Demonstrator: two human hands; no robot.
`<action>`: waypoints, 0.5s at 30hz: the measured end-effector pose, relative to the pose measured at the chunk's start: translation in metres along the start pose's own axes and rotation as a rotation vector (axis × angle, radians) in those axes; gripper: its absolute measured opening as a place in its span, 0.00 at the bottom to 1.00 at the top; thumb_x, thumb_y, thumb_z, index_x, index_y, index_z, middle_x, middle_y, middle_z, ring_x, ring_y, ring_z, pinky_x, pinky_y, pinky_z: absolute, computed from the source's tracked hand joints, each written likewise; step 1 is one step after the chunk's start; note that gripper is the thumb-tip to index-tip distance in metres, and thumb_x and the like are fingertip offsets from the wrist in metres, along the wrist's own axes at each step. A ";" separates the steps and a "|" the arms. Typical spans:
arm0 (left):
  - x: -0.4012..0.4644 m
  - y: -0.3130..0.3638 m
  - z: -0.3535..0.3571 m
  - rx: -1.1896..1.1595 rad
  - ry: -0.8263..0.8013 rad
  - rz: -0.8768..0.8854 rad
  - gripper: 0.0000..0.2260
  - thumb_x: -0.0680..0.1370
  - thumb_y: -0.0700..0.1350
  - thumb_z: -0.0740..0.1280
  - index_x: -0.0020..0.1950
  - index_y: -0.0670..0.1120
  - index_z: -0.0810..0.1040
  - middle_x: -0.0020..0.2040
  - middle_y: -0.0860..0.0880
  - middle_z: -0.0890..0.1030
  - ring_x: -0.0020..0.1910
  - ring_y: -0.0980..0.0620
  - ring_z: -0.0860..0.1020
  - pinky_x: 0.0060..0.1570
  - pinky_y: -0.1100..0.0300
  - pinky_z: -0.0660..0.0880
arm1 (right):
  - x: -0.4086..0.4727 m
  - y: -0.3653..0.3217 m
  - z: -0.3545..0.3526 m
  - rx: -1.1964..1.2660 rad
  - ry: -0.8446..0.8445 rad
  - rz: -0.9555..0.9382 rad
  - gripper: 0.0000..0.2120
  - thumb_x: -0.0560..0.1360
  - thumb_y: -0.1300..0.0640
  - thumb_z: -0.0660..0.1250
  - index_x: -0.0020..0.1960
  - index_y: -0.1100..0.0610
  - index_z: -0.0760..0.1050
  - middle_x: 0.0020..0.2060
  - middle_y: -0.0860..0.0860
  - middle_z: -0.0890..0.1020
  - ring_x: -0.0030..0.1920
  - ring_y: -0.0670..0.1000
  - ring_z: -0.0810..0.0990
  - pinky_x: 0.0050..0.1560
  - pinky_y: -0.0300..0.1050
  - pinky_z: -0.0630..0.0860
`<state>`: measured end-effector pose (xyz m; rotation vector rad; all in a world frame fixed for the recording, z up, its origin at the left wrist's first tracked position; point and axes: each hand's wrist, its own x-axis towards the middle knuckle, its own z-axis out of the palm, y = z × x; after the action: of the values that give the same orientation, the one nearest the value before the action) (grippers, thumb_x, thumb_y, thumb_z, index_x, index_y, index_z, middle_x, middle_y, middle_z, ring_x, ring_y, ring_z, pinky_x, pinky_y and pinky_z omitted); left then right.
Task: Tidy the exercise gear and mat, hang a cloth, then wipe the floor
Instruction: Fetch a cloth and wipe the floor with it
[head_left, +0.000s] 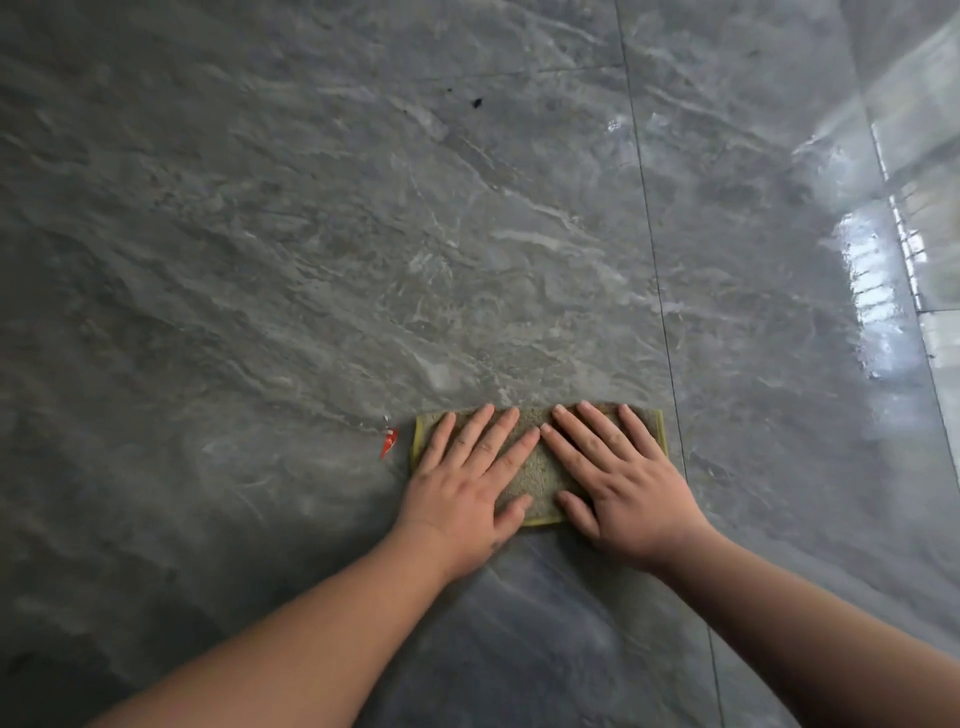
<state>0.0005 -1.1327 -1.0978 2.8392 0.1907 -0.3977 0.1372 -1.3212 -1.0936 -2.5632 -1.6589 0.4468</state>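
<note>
Both bare forearms reached forward and down from the lower edge of the view, converging toward the middle. Left hand (467, 486) lay palm down, fingers straight and slightly spread, angled up and to the right, thumb tucked inward. Right hand (621, 480) lay palm down likewise, fingers straight and fanned up and to the left, thumb pointing inward. The two index fingertips nearly met; the thumbs sat a little apart. Wrists were bent back, palms pressed flat.
</note>
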 end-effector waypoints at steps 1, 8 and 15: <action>0.008 -0.004 -0.003 0.008 0.007 0.001 0.32 0.79 0.62 0.56 0.80 0.55 0.53 0.81 0.50 0.54 0.80 0.49 0.51 0.75 0.40 0.54 | 0.008 0.004 -0.002 -0.003 -0.001 0.003 0.34 0.78 0.39 0.57 0.80 0.49 0.54 0.79 0.48 0.57 0.79 0.52 0.53 0.76 0.61 0.55; 0.069 -0.038 -0.028 0.074 0.062 0.000 0.33 0.77 0.64 0.56 0.80 0.56 0.53 0.81 0.52 0.54 0.79 0.50 0.51 0.76 0.42 0.50 | 0.069 0.033 -0.022 -0.035 0.000 0.035 0.33 0.79 0.38 0.54 0.81 0.48 0.50 0.80 0.46 0.54 0.80 0.50 0.49 0.77 0.59 0.50; 0.148 -0.085 -0.061 0.132 0.098 0.010 0.33 0.77 0.65 0.50 0.80 0.58 0.48 0.81 0.53 0.51 0.80 0.51 0.48 0.76 0.45 0.47 | 0.150 0.069 -0.045 -0.047 0.003 0.080 0.33 0.80 0.37 0.50 0.81 0.46 0.48 0.80 0.45 0.53 0.80 0.49 0.48 0.78 0.57 0.47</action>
<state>0.1428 -1.0209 -1.1041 2.9909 0.1747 -0.2793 0.2676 -1.2099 -1.0963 -2.6697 -1.5891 0.4129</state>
